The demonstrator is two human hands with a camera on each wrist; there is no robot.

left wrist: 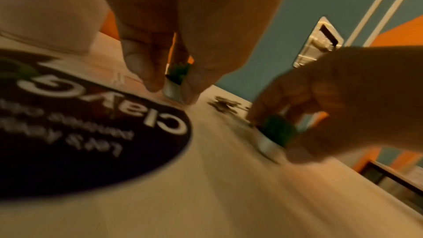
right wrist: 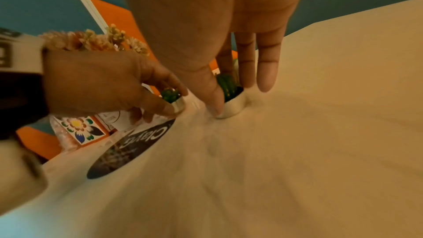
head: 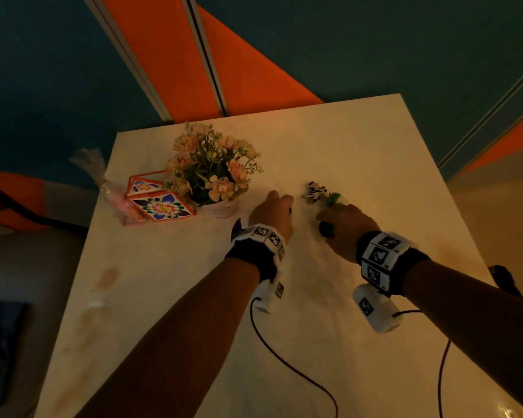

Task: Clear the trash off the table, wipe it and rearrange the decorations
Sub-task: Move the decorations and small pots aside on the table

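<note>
Two tiny green cacti in silver cups stand on the white table (head: 360,152). My left hand (left wrist: 174,95) pinches one cactus cup (left wrist: 173,88) between thumb and finger; the head view hides it under that hand (head: 280,203). My right hand (right wrist: 228,108) pinches the other cactus cup (right wrist: 232,105) between thumb and fingers, its outer fingers straight down to the table. This cup shows dark under the right hand (head: 329,220) in the head view. Both cups touch the tabletop, a hand's width apart.
A pot of pink flowers (head: 212,173), a floral-patterned box (head: 160,203) and a clear pink wrapped bag (head: 115,200) stand at the left. A zebra figurine (head: 314,190) and a green sprig (head: 334,198) lie beyond my right hand. A dark round "Clay" disc (left wrist: 80,133) lies by my left wrist.
</note>
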